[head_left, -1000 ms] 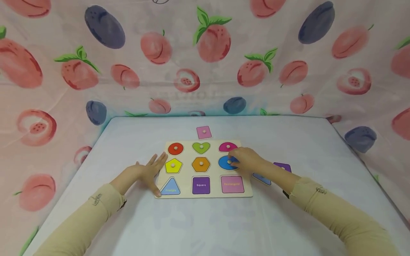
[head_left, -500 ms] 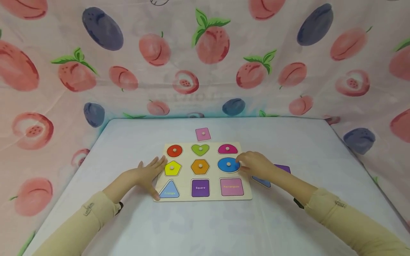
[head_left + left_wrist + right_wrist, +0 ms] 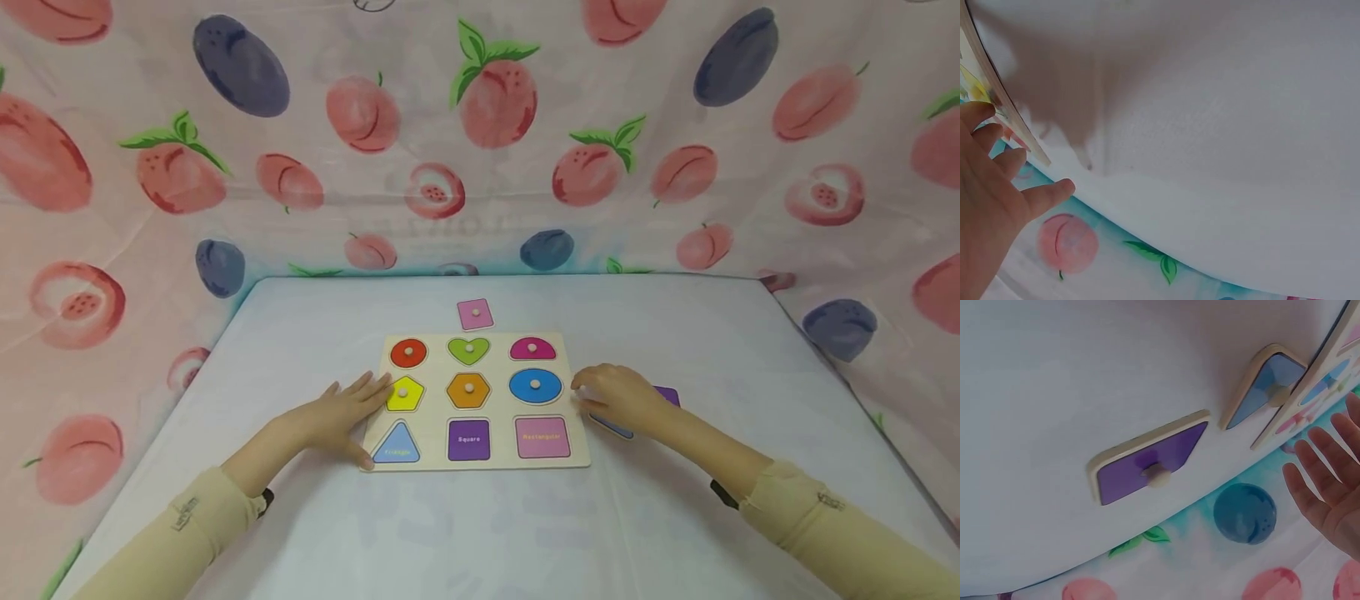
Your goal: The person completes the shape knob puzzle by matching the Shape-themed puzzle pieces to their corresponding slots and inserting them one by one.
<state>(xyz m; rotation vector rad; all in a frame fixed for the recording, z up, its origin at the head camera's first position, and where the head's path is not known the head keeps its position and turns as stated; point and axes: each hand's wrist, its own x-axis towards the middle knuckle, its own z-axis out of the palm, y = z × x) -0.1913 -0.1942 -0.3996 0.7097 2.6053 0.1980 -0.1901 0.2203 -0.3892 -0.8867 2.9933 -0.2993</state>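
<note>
Left hand (image 3: pixel 330 423) is spread wide, fingertips on the left edge of the puzzle board (image 3: pixel 433 425), thumb at its near corner; looks like it's steadying the board, grips nothing. Right hand (image 3: pixel 618 400) is just off the board's right side, above the blue triangle piece (image 3: pixel 613 429); fingers part-bent from above, extended and apart in the right wrist view, nothing held. Can't tell if it touches the triangle.

Change: right hand has left the knob of the blue oval (image 3: pixel 535 386) and moved outward. Oval lies in its recess, so that placement reads as done and the hand is free.

Filled on the board: red circle (image 3: pixel 408 353), green heart (image 3: pixel 468 351), magenta half-circle (image 3: pixel 533 348), yellow pentagon (image 3: pixel 406 393), orange hexagon (image 3: pixel 468 390), plus the oval. Near row bare: triangle recess (image 3: pixel 397 446), square recess (image 3: pixel 469 440), rectangle recess (image 3: pixel 543 437). Judged: six in, three left.

Loose on the counter (image 3: pixel 480 533): the triangle by the board's right edge; purple piece (image 3: pixel 667 395) farther right, partly behind the right arm; pink piece (image 3: pixel 476 314) just beyond the far edge. Fruit-print cloth (image 3: pixel 495 187) behind.
</note>
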